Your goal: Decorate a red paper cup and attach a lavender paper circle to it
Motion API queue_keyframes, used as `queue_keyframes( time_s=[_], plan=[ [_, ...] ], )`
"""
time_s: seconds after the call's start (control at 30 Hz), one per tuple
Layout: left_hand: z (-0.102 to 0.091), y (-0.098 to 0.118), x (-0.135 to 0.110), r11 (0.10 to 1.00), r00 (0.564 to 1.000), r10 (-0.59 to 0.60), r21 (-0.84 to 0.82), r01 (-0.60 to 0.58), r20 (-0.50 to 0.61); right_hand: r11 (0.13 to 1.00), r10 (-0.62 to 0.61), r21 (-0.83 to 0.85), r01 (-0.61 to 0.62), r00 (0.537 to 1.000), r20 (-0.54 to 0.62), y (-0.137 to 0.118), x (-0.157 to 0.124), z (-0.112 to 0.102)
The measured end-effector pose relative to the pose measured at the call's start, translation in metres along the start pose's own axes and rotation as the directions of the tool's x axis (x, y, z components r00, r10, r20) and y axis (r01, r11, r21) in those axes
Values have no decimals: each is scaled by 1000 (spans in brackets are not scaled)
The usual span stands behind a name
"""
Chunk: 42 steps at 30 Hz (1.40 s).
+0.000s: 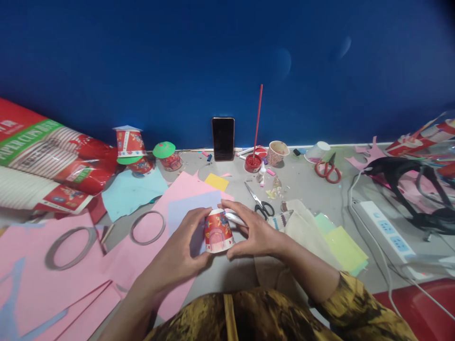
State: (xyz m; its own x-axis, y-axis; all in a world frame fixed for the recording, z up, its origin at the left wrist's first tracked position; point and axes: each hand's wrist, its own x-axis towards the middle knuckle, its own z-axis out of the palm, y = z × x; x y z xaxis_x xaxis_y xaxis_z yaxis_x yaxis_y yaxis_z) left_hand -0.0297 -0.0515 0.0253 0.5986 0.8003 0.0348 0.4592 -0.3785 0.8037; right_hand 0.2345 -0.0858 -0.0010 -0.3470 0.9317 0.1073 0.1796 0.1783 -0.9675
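Fingers (197,219) of left hand (185,248), right hand (256,233) gripping red cup (217,233), pack (42,156) reading PAPER CUPS

One camera only, worn on the person's head, looking forward and down across the table (309,189). It faces the blue wall (227,57), the phone (223,139) dead ahead. It sits close: the left hand (183,246) and right hand (256,233), round the cup (217,233), fill the lower middle, the person's chest (249,317) at the bottom edge.

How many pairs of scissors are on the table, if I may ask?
2: a black-handled pair just beyond the right hand, a red-handled pair farther right. Paper may hide others.
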Motion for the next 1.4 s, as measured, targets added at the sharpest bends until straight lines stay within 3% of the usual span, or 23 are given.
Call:
queue_keyframes(
  time_s=[0.1, 0.27, 0.6, 0.7, 0.9, 1.2, 1.4],
  plan=[
    [2, -3, -2, 994, 999, 7, -105, -12, -52, 1000, 13, -20, -13, 1000, 1, -2, 1, -4],
    [2, -1, -4, 966, 999, -17, -258, 4, -49, 999, 35, -4, -35, 999, 2, -4, 1, -6],
    [-1, -2, -1, 999, 999, -34, -12, 34, -32, 989, -18, -150, 17, 1000, -1, -3, 2, -2],
    [-1, -2, 2, 1000, 993, -24, 1, 24, -118, 979, -54, -199, 48, 998, -26, -4, 3, -4],
    [-7, -13, 5, 996, 902, -77, -78, 49, -424, 925, -18, -365, -107, 946, -325, 8, 8, -7],
    [-6, -18, 7, 980, 847, -159, -185, 73, -508, 810, 49, -541, -225, 946, -321, 13, 11, -2],
    [-6, -15, 10, 969, 831, -181, -240, 59, -526, 794, 88, -546, -267, 939, -331, 18, 10, 0]
  ],
)
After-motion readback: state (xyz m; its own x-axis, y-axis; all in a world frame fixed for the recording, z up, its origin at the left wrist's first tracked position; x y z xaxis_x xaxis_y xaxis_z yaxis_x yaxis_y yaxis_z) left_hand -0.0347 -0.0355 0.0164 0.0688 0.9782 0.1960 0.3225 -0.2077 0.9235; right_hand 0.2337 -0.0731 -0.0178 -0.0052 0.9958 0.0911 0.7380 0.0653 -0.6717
